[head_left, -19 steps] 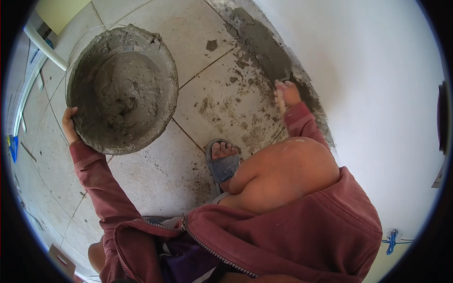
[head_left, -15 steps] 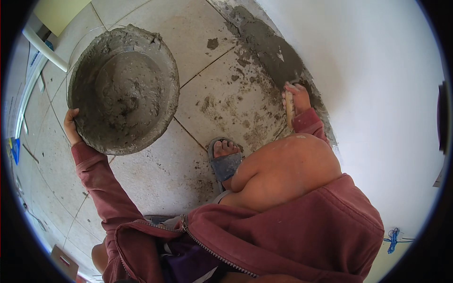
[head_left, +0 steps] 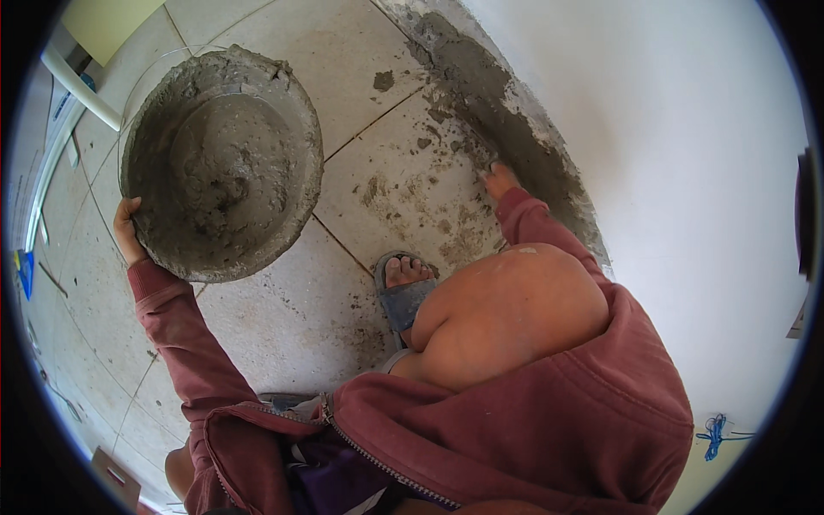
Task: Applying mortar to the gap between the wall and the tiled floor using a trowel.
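Note:
A round bucket, coated in grey wet mortar and partly filled with it, is at upper left. My left hand grips its rim on the lower left side. My right hand is low at the base of the white wall, beside a band of grey mortar with ragged pale patches. Its fingers are curled on a small trowel, mostly hidden and blurred in this view. Mortar crumbs and smears lie on the tiles left of that hand.
Beige floor tiles surround my sandalled foot. The white wall rises along the right, with blue string low down. A white curved tube and a pale yellow board are at upper left.
My right hand moved rightward, then back left to where it is now. Paler patches now show in the mortar band above it. My left hand stays on the bucket.

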Demonstrator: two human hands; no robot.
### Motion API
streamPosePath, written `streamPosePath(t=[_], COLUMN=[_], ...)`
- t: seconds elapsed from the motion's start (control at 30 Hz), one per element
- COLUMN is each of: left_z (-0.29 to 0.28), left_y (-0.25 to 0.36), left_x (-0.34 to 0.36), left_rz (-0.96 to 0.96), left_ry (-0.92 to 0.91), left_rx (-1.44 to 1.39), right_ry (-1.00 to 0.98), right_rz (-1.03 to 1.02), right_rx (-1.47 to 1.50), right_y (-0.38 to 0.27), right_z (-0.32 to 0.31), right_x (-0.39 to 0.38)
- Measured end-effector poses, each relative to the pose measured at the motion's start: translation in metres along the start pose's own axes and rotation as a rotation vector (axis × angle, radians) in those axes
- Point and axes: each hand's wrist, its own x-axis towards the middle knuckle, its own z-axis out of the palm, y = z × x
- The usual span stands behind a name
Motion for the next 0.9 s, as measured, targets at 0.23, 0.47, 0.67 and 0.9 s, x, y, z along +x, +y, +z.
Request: streamPosePath(t=[0.23,0.47,0.67,0.9], left_z=[0.024,0.034,0.007,0.005], left_y=[0.011,0.007,0.007,0.010], left_x=[-0.028,-0.026,-0.015,-0.014], left_rz=[-0.092,-0.071,-0.009,0.011], left_ry=[-0.056,0.009,0.027,0.031], left_rx=[-0.077,-0.058,0.009,0.012], right_ry=[-0.054,-0.198,-0.135,-0.206], right_rz=[0.558,0.543,0.392,0.458], right_rx=[1.074,1.128,1.176,0.936], right_y=[-0.082,-0.028,-0.024,-0.059], right_z=[-0.034,-0.077,-0.064,-0.042], right_x=[0.019,-0.011,-0.061,-0.057])
